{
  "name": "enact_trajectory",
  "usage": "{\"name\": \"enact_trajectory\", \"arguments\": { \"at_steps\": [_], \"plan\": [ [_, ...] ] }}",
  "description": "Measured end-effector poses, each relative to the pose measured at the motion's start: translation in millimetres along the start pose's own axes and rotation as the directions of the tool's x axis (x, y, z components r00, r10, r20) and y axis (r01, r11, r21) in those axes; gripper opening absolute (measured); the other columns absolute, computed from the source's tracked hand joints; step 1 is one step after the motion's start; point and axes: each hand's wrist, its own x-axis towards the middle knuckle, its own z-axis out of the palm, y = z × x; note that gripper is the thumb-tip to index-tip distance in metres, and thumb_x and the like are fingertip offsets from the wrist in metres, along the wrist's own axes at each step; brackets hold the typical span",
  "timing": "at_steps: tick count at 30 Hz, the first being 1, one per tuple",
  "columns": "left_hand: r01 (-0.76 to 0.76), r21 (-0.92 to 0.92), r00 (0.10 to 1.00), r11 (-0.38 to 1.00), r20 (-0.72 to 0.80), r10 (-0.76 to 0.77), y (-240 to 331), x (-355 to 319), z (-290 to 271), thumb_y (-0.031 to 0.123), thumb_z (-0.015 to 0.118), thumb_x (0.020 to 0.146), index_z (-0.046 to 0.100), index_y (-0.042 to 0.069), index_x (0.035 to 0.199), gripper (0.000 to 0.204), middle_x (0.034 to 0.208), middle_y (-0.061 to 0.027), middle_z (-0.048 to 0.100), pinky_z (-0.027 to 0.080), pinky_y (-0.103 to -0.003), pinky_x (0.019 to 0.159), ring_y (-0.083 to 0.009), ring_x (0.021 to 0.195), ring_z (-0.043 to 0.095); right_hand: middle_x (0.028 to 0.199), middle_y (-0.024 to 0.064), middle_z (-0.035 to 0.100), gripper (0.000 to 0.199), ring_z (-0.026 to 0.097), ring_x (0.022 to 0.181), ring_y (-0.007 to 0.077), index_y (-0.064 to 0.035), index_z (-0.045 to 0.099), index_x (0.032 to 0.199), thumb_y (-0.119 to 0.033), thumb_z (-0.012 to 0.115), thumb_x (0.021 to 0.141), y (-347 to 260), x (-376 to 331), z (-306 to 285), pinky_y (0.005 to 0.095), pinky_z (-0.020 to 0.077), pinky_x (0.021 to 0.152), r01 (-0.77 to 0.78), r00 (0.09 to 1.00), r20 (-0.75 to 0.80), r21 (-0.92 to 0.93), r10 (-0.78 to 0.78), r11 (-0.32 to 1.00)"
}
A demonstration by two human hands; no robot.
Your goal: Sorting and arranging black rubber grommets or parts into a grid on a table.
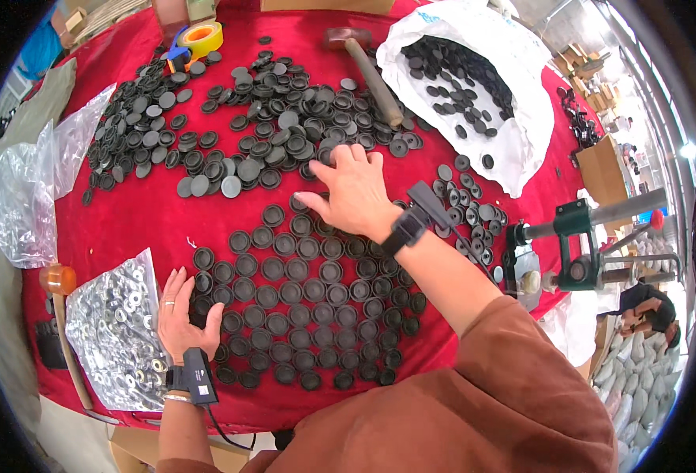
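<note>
- Caps [295, 270], round and black, sit in rows on the red-clothed bench [151, 225].
- Right hand [354, 191]: grip parted, at the loose heap [288, 120].
- Left hand [179, 322]: grip wide, beside the rows' left edge.
- Mallet [374, 81] beyond.

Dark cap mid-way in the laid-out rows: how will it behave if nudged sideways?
Likely slides rather than rolls: the cap lies flat on the red cloth. It would probably bump the neighbouring caps soon, since they sit close around it. Probably keeps its shape, as its round outline looks even; material can't be confirmed.
</note>
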Motion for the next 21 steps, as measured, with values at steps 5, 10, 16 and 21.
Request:
{"name": "enact_trajectory", "arguments": {
  "at_steps": [5,10,16,21],
  "plan": [
    [0.011,0.0,1.0,1.0,-0.004,-0.011,1,1,1,0.026,0.076,0.071,0.059,0.0,0.116,0.054,0.129,-0.0172,0.056,0.042,-0.046,0.102,-0.0364,0.124,0.05,0.099,0.0112,0.054,0.051,0.046,0.099,0.0278,-0.0095,0.069,0.099,-0.056,0.062,0.08,-3,-11,-9,0.0442,0.0339,0.08,0.043,0.998,0.058,-0.057,-0.039,0.997],
    [0.008,0.016,1.0,1.0,0.015,-0.008,-1,0,2,0.027,0.075,0.072,0.059,0.0,0.117,0.055,0.13,-0.017,0.056,0.042,-0.046,0.102,-0.0362,0.125,0.05,0.102,0.0123,0.055,0.054,0.046,0.102,0.028,-0.0083,0.071,0.098,-0.058,0.061,0.08,-40,22,12,0.0446,0.0329,0.083,0.081,0.994,0.076,-0.01,-0.08,0.997],
    [0.017,0.024,1.0,1.0,0.011,-0.017,2,2,-2,0.029,0.075,0.073,0.059,0.0,0.116,0.055,0.13,-0.0165,0.056,0.041,-0.046,0.103,-0.0359,0.126,0.049,0.097,0.0111,0.052,0.053,0.046,0.097,0.0284,-0.0096,0.07,0.098,-0.059,0.064,0.078,-60,12,2,0.0455,0.0335,0.08,0.201,0.978,0.037,0.117,-0.207,0.973],
    [0.045,-0.017,0.998,0.999,0.034,-0.044,3,1,-2,0.023,0.072,0.076,0.058,0.0,0.12,0.052,0.133,-0.0179,0.055,0.039,-0.045,0.106,-0.0355,0.127,0.048,0.105,0.0098,0.054,0.048,0.047,0.104,0.0288,-0.0122,0.062,0.117,-0.042,0.067,0.081,-54,58,31,0.0464,0.0356,0.084,0.12,0.993,-0.003,0.023,-0.12,0.992]
  ]
}}
